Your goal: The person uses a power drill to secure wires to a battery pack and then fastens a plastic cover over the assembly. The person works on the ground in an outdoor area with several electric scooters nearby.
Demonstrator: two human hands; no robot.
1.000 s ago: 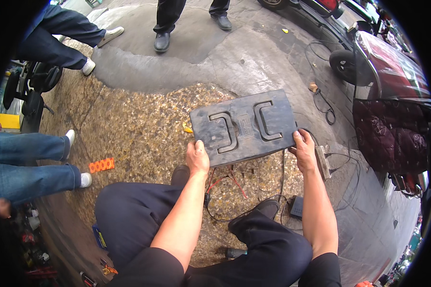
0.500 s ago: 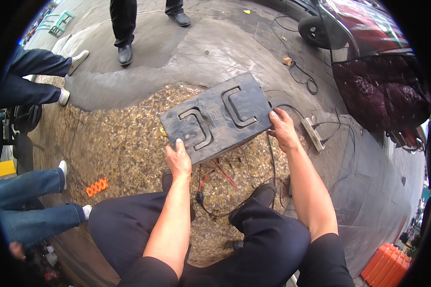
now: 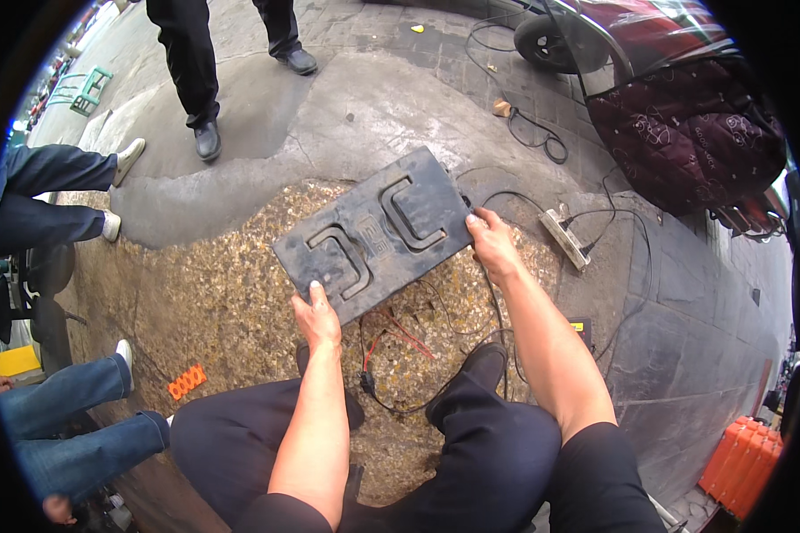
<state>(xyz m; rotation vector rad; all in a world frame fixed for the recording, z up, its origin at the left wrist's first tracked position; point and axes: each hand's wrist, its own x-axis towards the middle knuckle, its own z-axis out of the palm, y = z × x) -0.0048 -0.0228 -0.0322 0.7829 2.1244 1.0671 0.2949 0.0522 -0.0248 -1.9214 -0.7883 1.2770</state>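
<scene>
Both my hands grip a black rectangular battery case (image 3: 375,233) with two folded handles set in its top. My left hand (image 3: 316,317) holds its near left corner, thumb on the top face. My right hand (image 3: 492,240) clasps its right end, fingers partly hidden behind the edge. The case lies tilted, its right end farther from me than its left. Red and black wires (image 3: 398,330) show on the speckled ground below the case, between my feet. Whether the case touches the ground is hidden from this view.
A white power strip (image 3: 565,238) with plugged cables lies right of the case. An orange plastic piece (image 3: 187,382) is at left. Other people's legs (image 3: 187,62) stand ahead and at left. A red vehicle with a dark quilted cover (image 3: 684,133) is at upper right, an orange case (image 3: 743,462) at lower right.
In the picture, the battery case and both hands have shifted left, with the right end slightly lower. More of the top face shows. The surroundings have shifted too, as the view turned.
</scene>
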